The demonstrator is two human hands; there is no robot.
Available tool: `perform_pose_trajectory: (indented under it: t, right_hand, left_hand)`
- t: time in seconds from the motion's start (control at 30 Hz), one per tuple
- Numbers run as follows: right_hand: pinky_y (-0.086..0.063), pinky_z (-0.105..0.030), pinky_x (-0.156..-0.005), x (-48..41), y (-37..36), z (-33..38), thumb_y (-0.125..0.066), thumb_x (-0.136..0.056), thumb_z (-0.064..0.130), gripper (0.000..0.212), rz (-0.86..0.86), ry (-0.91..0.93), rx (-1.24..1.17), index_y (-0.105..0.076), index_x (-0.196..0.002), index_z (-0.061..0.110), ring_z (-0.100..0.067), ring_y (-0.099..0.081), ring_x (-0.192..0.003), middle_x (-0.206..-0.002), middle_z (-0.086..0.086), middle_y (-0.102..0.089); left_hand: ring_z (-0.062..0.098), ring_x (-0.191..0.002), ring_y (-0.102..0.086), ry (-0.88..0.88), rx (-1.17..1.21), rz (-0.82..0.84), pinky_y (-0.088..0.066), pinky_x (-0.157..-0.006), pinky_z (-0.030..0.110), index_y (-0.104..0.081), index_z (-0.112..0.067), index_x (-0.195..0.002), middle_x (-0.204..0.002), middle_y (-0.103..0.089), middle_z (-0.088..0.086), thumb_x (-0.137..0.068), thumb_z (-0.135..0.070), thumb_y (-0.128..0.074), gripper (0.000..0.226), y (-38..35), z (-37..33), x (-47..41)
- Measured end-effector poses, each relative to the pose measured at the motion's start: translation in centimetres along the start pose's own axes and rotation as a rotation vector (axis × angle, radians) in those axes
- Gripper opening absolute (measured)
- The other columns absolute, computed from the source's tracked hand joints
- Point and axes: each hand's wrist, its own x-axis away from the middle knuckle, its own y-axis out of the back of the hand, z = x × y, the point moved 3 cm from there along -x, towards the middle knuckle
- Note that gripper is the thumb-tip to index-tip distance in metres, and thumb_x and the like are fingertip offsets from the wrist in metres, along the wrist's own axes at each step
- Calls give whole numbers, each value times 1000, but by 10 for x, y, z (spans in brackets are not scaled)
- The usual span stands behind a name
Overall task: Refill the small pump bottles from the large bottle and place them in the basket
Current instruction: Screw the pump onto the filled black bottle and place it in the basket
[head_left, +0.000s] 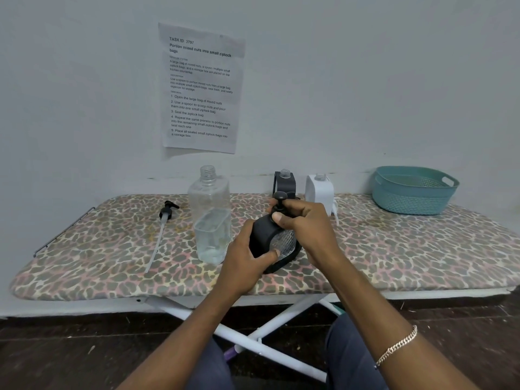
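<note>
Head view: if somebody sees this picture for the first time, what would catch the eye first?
First, the two hands in the middle: the left hand grips a tilted black pump bottle and the right hand holds its pump top. Next, the large clear bottle standing open just left of them on the leopard-print board, and the teal basket at the far right.

One large clear bottle (209,198) stands midway along the ironing board (84,263). Small bottles number three: the front black bottle (261,235) near the front edge, and the rear black bottle (284,184) and the white bottle (319,192), both at the back edge. One loose black pump (168,210) lies toward the left end. One teal basket (413,199) sits at the back right corner.
</note>
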Motion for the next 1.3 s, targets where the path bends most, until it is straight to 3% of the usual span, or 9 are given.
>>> perform_pose_trajectory:
  t: [0.27, 0.43, 0.6, 0.7, 0.83, 0.93, 1.03, 1.13, 1.3]
  right_hand:
    - [-59, -17, -79, 6, -6, -1, -75, -93, 0, 23, -72, 34, 1, -81, -106, 18, -1, -76, -93, -94, 11, -81]
    - [-58, -13, -77, 9, -9, -2, -76, -92, 2, 26, -106, 53, -4, -81, -111, 18, 6, -74, -89, -86, 23, -78]
    - [-57, -18, -88, 9, -4, -1, -77, -95, 11, 26, -31, 101, 69, -78, -119, 20, 9, -72, -97, -96, 25, -77]
    - [-56, -31, -104, 6, 5, 0, -80, -94, 22, 35, 64, 128, 169, -75, -128, 19, 0, -70, -114, -119, 13, -77]
    - [-43, -42, -118, -7, 25, 0, -86, -84, 45, 66, 318, 27, 335, -62, -145, 33, -9, -56, -137, -146, 16, -61]
    - [-38, -45, -122, -17, 38, 5, -88, -82, 37, 69, 443, -23, 399, -61, -145, 36, -14, -51, -143, -153, 11, -56]
    - [-43, -31, -110, -24, 47, 20, -85, -87, 22, 61, 490, -23, 497, -62, -142, 35, -12, -55, -132, -141, 12, -60]
    - [-43, -16, -88, -29, 52, 29, -85, -86, 23, 61, 527, -28, 636, -63, -143, 29, -11, -57, -121, -131, 11, -59]
    - [-47, -23, -87, -32, 57, 37, -90, -79, 36, 63, 533, 8, 829, -65, -136, 21, -15, -63, -120, -133, 4, -68]
  left_hand:
    - [11, -80, -69, -16, -11, -16, -59, -68, 31, -57, -22, -117, -92, -68, -10, -87, -11, -80, 39, -1, 0, 1]
    - [13, -81, -70, -31, -26, -22, -59, -68, 33, -57, -23, -118, -93, -69, -4, -87, -13, -80, 40, -2, 0, 2]
    - [8, -80, -68, -25, -6, -9, -52, -67, 20, -58, -21, -119, -92, -69, -11, -87, -9, -80, 41, -1, -1, 1]
    - [12, -89, -71, -22, 14, 0, -58, -73, 28, -60, -26, -121, -99, -70, -8, -85, -16, -82, 43, 0, 0, 0]
    - [11, -101, -70, -13, 35, -16, -58, -86, 30, -64, -32, -123, -109, -72, -7, -83, -20, -85, 47, 4, 3, -2]
    - [12, -105, -71, -3, 51, -27, -59, -91, 36, -65, -34, -123, -110, -74, -9, -83, -17, -88, 50, 4, 4, -2]
    - [12, -109, -72, 30, 103, -42, -59, -98, 41, -62, -33, -121, -114, -75, -8, -78, -20, -91, 54, 5, 7, -2]
    - [13, -112, -71, 82, 133, -52, -59, -101, 42, -55, -27, -121, -120, -72, -3, -69, -29, -92, 63, 7, 8, -4]
    - [11, -113, -71, 107, 170, 21, -58, -103, 34, -56, -21, -123, -123, -72, 1, -76, -11, -93, 60, 7, 3, -9]
